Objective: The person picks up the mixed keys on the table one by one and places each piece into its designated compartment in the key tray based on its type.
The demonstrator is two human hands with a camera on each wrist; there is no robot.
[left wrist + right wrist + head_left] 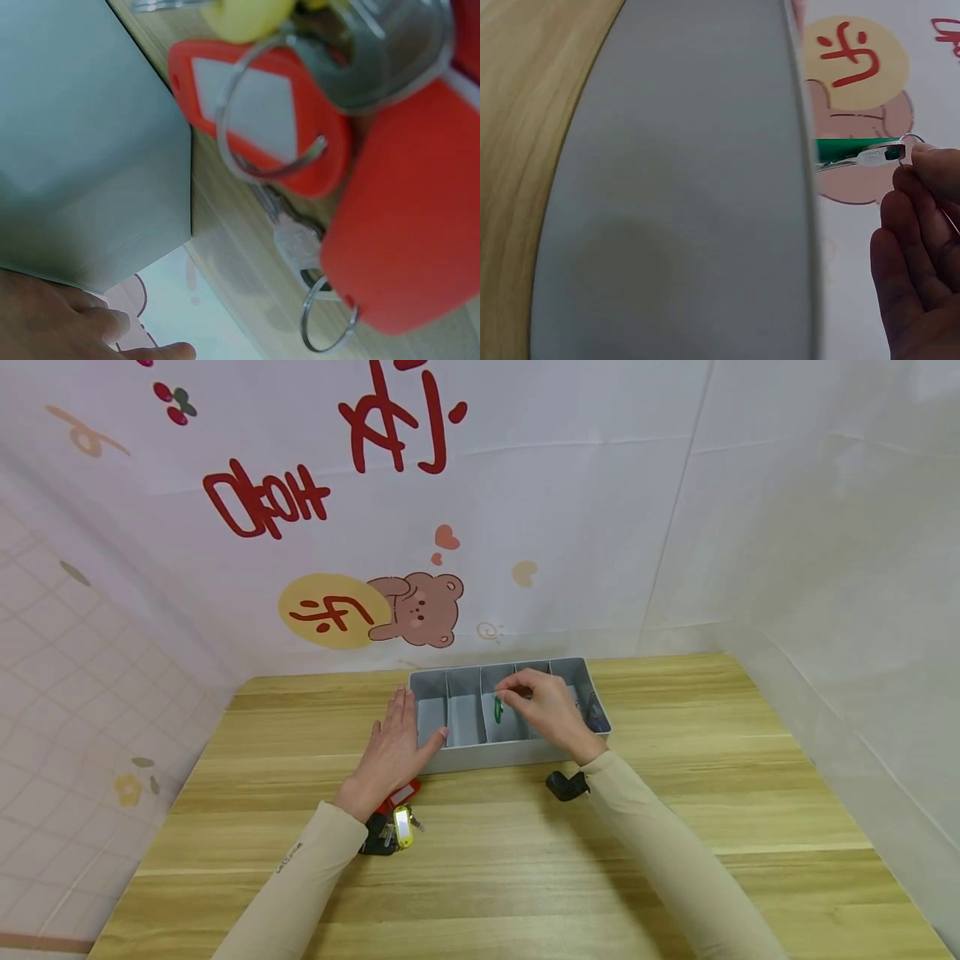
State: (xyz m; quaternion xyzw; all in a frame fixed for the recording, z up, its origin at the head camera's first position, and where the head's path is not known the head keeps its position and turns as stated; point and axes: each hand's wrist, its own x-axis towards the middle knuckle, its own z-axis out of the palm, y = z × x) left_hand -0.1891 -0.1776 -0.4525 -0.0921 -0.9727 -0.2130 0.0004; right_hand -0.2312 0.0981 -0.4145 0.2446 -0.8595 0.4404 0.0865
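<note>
The left sleeve (288, 889) is long and cream. It has a short row of tiny dark letters (289, 857), too small to read, near the left hand (393, 743). The right sleeve (675, 852) is long and cream too. Each sleeve stops where the hand starts, so the left hand and the right hand (551, 706) are bare.

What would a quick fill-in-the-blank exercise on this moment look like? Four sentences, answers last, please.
1. The right hand holds a ____ plastic key tag over a long grey plastic tray.
2. Side by side, the tray has ____ compartments.
3. In the head view, the left hand is at the tray's ____ end.
4. On the wooden table, the label of the oblong yellow tag is ____.

Missing words: green; five; left; white.
</note>
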